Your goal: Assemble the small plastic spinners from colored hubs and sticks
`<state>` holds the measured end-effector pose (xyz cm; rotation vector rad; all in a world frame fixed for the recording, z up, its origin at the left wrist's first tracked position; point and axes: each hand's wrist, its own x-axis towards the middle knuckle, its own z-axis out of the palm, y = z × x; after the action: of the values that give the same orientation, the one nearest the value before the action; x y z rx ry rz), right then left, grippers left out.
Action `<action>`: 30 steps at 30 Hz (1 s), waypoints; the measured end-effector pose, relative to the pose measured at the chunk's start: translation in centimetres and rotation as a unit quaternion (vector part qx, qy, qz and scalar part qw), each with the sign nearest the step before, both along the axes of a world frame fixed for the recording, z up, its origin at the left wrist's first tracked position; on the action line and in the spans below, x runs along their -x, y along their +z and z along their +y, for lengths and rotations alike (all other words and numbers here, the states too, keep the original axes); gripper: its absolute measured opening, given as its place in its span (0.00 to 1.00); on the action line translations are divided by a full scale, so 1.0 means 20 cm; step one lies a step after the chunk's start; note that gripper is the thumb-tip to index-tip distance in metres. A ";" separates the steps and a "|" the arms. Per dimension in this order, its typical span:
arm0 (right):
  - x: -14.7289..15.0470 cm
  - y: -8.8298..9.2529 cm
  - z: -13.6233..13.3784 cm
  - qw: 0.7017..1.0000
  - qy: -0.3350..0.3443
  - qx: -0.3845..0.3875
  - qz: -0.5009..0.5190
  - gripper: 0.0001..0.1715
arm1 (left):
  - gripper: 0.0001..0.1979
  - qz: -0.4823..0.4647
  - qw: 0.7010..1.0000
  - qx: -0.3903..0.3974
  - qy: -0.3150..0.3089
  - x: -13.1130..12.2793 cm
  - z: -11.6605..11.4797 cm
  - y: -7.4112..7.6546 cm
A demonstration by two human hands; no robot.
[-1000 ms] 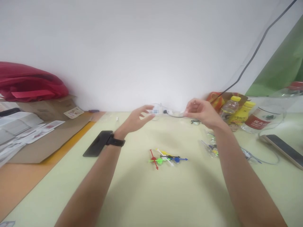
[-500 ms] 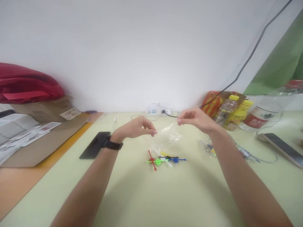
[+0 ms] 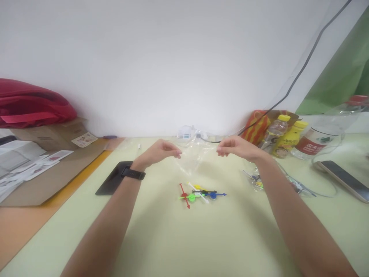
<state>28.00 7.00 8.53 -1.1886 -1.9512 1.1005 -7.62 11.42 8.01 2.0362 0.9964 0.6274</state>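
Note:
A clear plastic bag (image 3: 192, 154) is stretched between my two hands above the table, and nothing shows inside it. My left hand (image 3: 161, 152), with a dark watch on the wrist, pinches the bag's left side. On the other side my right hand (image 3: 238, 148) pinches its right edge between thumb and fingers. Below the bag, a small cluster of plastic arrow spinners (image 3: 191, 197) in red, green, white, yellow, black and blue lies on the table, overlapping. Neither hand touches them.
A dark phone or tablet (image 3: 111, 179) lies by my left wrist. Clear packets of small parts (image 3: 255, 179) sit beside my right forearm. Bottles (image 3: 288, 138), a large water jug (image 3: 314, 142) and another phone (image 3: 344, 179) stand or lie right. Cardboard (image 3: 54, 181) and papers lie left.
The plastic bag has been lifted off the spinners and spread wider between my hands. My left hand has moved slightly left and up. The spinners stay in place.

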 end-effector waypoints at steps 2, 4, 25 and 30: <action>0.01 -0.01 0.01 1.000 -0.007 -0.007 0.002 0.23 | 0.16 -0.002 1.000 0.003 0.002 0.00 0.01 -0.02; 0.02 -0.02 0.01 1.000 -0.012 -0.020 0.012 0.22 | 0.16 0.000 1.000 0.008 0.004 -0.01 0.01 -0.03; 0.00 -0.01 0.02 0.994 -0.084 -0.062 0.041 0.24 | 0.21 -0.052 0.996 0.064 0.033 -0.01 0.06 -0.14; -0.02 -0.01 0.03 0.997 -0.049 -0.050 0.029 0.24 | 0.19 -0.060 0.996 0.073 0.009 0.00 0.04 -0.11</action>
<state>28.42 7.54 8.27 -1.1722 -1.8605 0.9648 -7.66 12.30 5.82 1.8435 0.9619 0.6583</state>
